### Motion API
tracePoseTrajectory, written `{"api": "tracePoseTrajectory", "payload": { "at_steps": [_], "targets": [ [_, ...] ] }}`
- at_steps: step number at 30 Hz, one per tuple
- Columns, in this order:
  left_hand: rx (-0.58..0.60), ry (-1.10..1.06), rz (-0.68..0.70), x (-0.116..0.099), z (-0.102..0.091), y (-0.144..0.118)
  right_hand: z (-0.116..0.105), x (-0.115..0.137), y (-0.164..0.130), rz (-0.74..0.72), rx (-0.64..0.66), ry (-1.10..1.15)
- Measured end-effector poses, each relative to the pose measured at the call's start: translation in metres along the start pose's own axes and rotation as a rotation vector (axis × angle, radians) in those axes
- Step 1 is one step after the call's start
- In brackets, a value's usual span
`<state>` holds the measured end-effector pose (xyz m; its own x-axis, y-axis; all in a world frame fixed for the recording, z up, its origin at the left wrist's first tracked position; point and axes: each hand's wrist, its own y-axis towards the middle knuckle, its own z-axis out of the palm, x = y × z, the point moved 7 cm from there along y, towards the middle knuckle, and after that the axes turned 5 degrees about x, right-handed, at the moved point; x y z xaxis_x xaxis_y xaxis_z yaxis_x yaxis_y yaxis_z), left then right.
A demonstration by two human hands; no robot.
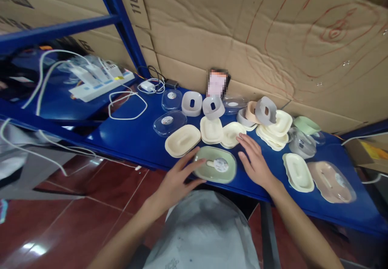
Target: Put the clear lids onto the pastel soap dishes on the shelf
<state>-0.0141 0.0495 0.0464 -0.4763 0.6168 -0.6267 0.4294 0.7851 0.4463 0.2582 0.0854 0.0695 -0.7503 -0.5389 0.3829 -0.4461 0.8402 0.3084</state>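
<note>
Right now both hands frame a pale green oval dish [216,164] that lies at the near edge of the blue bench [136,139]. The left hand [177,180] rests with loose, spread fingers against the dish's left rim, touching but not closed around it. The right hand [256,162] lies flat and open on the bench just right of the dish, fingertips near a cream tray [232,133], and grips nothing. A small round white piece with a short stub [218,164] sits in the middle of the green dish.

Behind it, cream oval trays [182,139] lie in a loose row, with clear lids [169,122] and grey square pieces with slots [192,102] further back, against the cardboard wall [242,30]. To the right lie another cream tray [298,172] and a pinkish dish under a clear cover [332,181]. A white power strip with cables [100,81] sits on the far left.

As I judge it, the step in hand is steadying or placing the green dish, with assembly of the set still early, since most parts lie separate. A next move would call for the left hand to hold the rim firmly while the right picks one matching part from the crowded row without knocking its neighbours
</note>
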Motion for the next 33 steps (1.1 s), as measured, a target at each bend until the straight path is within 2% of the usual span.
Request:
{"api": "tracePoseTrajectory", "payload": {
  "at_steps": [4, 6, 8, 11, 16, 18, 20, 22, 25, 26, 29, 31, 33],
  "targets": [
    [-0.301, 0.197, -0.141, 0.024, -0.074, -0.018, 0.023, 0.0, 0.023, -0.05, 0.141, -0.201],
    [-0.442, 0.289, -0.224, 0.043, -0.108, -0.032, 0.035, 0.007, 0.03, -0.104, 0.182, -0.255],
    [-0.537, 0.309, -0.299, 0.068, -0.133, -0.048, 0.043, 0.01, 0.035, -0.119, 0.19, -0.289],
    [-0.588, 0.296, -0.384, 0.109, -0.152, -0.07, 0.044, 0.007, 0.037, -0.08, 0.181, -0.312],
    [-0.568, 0.336, -0.524, 0.163, -0.158, -0.088, 0.03, 0.008, 0.016, -0.004, 0.15, -0.336],
    [-0.524, 0.376, -0.543, 0.169, -0.157, -0.084, 0.027, 0.01, 0.005, 0.017, 0.134, -0.314],
    [-0.48, 0.44, -0.486, 0.158, -0.153, -0.074, 0.025, 0.01, -0.004, 0.042, 0.096, -0.288],
    [-0.51, 0.525, -0.387, 0.131, -0.144, -0.063, 0.024, 0.009, -0.01, 0.061, 0.049, -0.269],
    [-0.639, 0.595, -0.233, 0.074, -0.118, -0.05, 0.022, 0.007, -0.013, 0.057, -0.005, -0.249],
    [-0.588, 0.575, -0.188, 0.058, -0.103, -0.041, 0.021, 0.007, -0.013, 0.05, -0.012, -0.237],
    [-0.309, 0.517, -0.041, 0.022, -0.05, -0.01, 0.017, 0.002, -0.014, 0.058, -0.011, -0.214],
    [-0.18, 0.522, -0.051, 0.018, -0.028, 0.005, 0.013, -0.004, -0.018, 0.085, -0.003, -0.219],
    [-0.114, 0.538, -0.103, 0.024, -0.019, 0.016, 0.008, -0.011, -0.025, 0.102, 0.001, -0.224]
  ]
}}
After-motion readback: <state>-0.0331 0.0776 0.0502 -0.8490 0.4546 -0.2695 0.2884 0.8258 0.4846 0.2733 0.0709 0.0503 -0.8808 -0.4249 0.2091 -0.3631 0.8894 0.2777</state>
